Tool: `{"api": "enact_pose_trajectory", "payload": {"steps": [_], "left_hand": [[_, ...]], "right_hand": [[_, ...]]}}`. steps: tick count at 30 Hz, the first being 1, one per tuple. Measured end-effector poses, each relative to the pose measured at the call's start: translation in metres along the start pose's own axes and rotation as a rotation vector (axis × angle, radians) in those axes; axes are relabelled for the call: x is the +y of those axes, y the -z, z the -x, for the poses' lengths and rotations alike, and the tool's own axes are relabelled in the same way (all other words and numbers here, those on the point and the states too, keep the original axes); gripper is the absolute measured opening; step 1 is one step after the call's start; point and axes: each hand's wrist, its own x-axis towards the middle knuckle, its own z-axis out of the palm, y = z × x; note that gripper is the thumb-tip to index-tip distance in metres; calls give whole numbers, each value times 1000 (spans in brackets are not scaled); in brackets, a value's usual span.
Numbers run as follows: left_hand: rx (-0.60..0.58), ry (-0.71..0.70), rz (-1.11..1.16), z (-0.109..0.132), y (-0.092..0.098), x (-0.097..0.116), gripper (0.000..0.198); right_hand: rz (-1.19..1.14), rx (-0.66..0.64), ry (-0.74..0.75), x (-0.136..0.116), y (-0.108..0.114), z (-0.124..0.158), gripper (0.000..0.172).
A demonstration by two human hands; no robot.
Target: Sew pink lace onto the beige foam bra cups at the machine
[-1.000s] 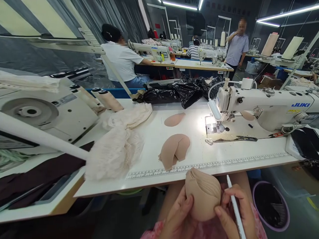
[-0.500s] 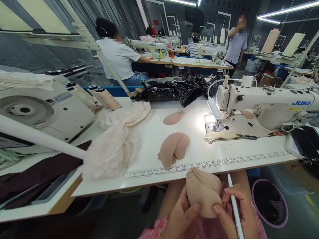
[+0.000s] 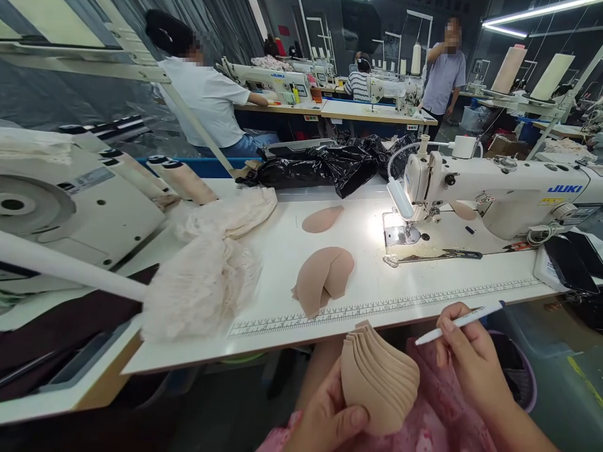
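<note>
A fanned stack of beige fabric pieces (image 3: pixel 377 376) is gripped in my left hand (image 3: pixel 330 411), thumb across the front piece, over my lap. Off to its right, my right hand (image 3: pixel 471 348) holds a white marker pen (image 3: pixel 461 322) between thumb and fingers, its tip pointing left toward the stack but apart from it. On the white table lie overlapping brownish-pink cut pieces (image 3: pixel 313 276), and behind them sits a single teardrop-shaped piece (image 3: pixel 323 219).
A white sewing machine (image 3: pixel 499 182) stands on the right of the table, with black-handled tweezers (image 3: pixel 461 254) by it. A ruler strip (image 3: pixel 377 309) runs along the front edge. Ruffled cream lace fabric (image 3: pixel 202 276) lies left. Black plastic (image 3: pixel 325 169) lies behind; co-workers sit and stand beyond.
My right hand has left the stack and moved right, and the pen has swung from upright to nearly level. The stack is now fanned out, in my left hand alone.
</note>
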Motion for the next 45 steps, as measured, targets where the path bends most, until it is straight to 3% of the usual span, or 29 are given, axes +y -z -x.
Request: {"api": "enact_pose_trajectory", "payload": {"steps": [7,13,20,23,30,35,41,45], "left_hand": [[46,47,11,1,-4,0,103],[22,57,45,0,-8,2,101],[-63,85,35,-7,9,-5,105],[-104,75,35,-9,16,-8,106],[-146,65,28,-9,16,-8,107],[-122,85,64,-10,9,-3,104],[-128,85,67,-6,6,-2,84],[-116,79,65,-8,6,-2,84]], "right_hand": [[-92,-141,-128,2,-8,-5,37],[-121,-70,-73,-4,-5,0,35],[-44,-121,-79,-8,-8,5,37],[-42,-75,-59,-9,-9,7,36],[13,-90,-51,-9,-14,10,36],[14,-57,-27,-7,-13,12,35],[42,-99,-39,-10,-15,15,35],[69,-72,-44,-12,-17,17,35]]}}
